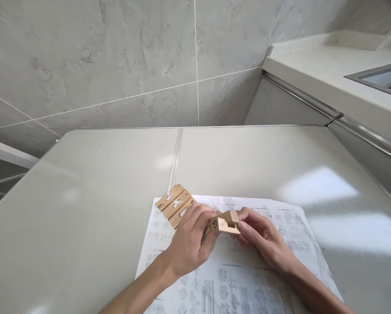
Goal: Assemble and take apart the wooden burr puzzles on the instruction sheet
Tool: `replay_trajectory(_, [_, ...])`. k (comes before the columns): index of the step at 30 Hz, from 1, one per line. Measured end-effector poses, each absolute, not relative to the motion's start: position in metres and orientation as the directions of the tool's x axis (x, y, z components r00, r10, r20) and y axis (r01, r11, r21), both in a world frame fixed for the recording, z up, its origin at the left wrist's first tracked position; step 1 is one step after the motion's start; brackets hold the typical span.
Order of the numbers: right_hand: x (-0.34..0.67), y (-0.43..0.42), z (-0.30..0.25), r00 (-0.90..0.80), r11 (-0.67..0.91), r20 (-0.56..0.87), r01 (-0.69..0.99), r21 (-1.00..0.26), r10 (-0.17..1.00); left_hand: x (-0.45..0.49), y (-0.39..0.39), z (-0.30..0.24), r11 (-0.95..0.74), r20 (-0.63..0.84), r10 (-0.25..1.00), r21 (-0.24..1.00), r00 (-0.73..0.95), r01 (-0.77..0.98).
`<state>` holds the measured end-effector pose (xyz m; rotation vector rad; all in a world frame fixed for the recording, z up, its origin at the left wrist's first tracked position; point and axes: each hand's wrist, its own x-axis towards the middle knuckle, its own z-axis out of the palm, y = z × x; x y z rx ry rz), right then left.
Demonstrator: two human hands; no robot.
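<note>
Between both hands, just above a printed sheet, is a small notched wooden puzzle piece (224,223) with a dark handwritten mark on its left end. My left hand (192,235) closes around that left end, its fingers curled over the top. At the right end, my right hand (262,235) pinches the piece between thumb and fingers. Beyond my left hand lie flat wooden pieces (175,204), side by side, with cut-out slots and handwritten numbers; my left hand partly covers their near right corner.
The paper sheet (234,257) with printed diagrams lies on a glossy white table (84,209) with a seam across it. A grey tiled wall (123,56) stands behind. At the right is a white counter (329,65) with a metal-edged opening.
</note>
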<state>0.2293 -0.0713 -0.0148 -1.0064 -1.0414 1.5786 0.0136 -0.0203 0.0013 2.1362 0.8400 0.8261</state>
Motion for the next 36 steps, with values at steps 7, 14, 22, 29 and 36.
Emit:
replay_trajectory(7, [0.228, -0.074, -0.010, -0.188, -0.152, -0.112, -0.210, -0.966, 0.976, 0.012, -0.020, 0.000, -0.563, 0.299, 0.740, 0.766, 0.602, 0.312])
replay_trajectory(14, [0.227, -0.072, -0.006, -0.188, -0.115, -0.079, -0.187, -0.976, 0.979, 0.013, -0.020, 0.001, -0.568, 0.306, 0.740, 0.760, 0.599, 0.314])
replay_trajectory(22, [0.229, -0.072, -0.005, -0.201, -0.115, -0.085, -0.145, -0.983, 0.976, 0.012, -0.019, -0.001, -0.569, 0.293, 0.731, 0.760, 0.616, 0.314])
replay_trajectory(29, [0.227, -0.072, -0.004, -0.182, -0.103, -0.078, -0.133, -0.986, 0.980, 0.013, -0.020, 0.001, -0.559, 0.291, 0.745, 0.763, 0.600, 0.324])
replay_trajectory(36, [0.223, -0.074, -0.010, -0.093, -0.023, -0.012, -0.110, -0.994, 0.996, 0.013, -0.021, 0.002, -0.505, 0.233, 0.774, 0.789, 0.589, 0.352])
